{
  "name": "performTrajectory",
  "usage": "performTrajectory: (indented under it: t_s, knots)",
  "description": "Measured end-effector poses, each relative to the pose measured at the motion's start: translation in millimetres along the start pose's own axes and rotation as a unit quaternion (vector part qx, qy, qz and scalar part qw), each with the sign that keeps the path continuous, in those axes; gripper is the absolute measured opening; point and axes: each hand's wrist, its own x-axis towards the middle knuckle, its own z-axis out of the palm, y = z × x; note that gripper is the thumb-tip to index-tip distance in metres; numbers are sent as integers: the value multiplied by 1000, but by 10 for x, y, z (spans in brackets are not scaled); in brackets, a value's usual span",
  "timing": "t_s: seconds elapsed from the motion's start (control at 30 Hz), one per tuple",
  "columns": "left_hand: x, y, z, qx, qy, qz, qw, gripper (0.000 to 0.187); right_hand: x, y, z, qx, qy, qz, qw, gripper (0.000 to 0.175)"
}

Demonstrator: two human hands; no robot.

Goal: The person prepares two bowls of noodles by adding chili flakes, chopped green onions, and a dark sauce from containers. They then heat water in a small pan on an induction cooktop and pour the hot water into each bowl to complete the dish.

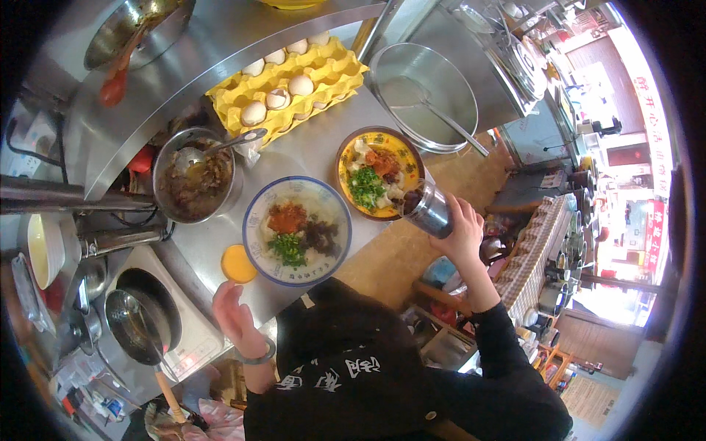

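In my right hand (463,229) is a clear jar (427,212) of dark contents, tipped with its mouth over the edge of a yellow patterned bowl (408,151). That bowl holds pale food, chopped green herbs and red seasoning. A white bowl with a blue rim (336,264) stands beside it, with red seasoning, chopped greens and dark shreds on pale food. My left hand (234,314) is raised at the counter's edge near a round orange lid (239,264), its fingers slightly bent and nothing seen in them. Whether it touches the lid is unclear.
A steel pot (234,190) of brown food with a ladle stands left of the bowls. Behind are a yellow egg tray (265,91) and a large steel pot (380,82) with a ladle. A black pan (174,308) sits on a white cooktop (207,342) at left.
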Motion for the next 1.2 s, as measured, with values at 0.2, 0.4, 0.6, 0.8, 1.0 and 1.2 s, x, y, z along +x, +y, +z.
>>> performTrajectory:
  t_s: [0.2, 0.4, 0.6, 0.8, 1.0, 1.2]
  knots:
    - [0, -4, 30, -7, 4, -2, 1000, 39, 11, -6, -37, -3, 12, 13, 1000, 80]
    - [0, -13, 29, -8, 5, 2, 1000, 39, -11, 4, -28, -9, -7, 32, 999, 79]
    - [4, 10, 26, -3, 7, 1, 1000, 39, -12, 23, 11, -3, 5, 16, 1000, 79]
    - [4, 19, 20, 3, 12, 3, 1000, 38, -19, 64, 17, -8, 6, 27, 1000, 81]
    - [-20, 15, 23, -3, 15, 0, 1000, 38, -57, 86, -5, -2, 18, 15, 1000, 82]
    - [-18, 40, 37, -4, 8, 6, 1000, 38, -59, 90, -6, 28, 8, 44, 999, 80]
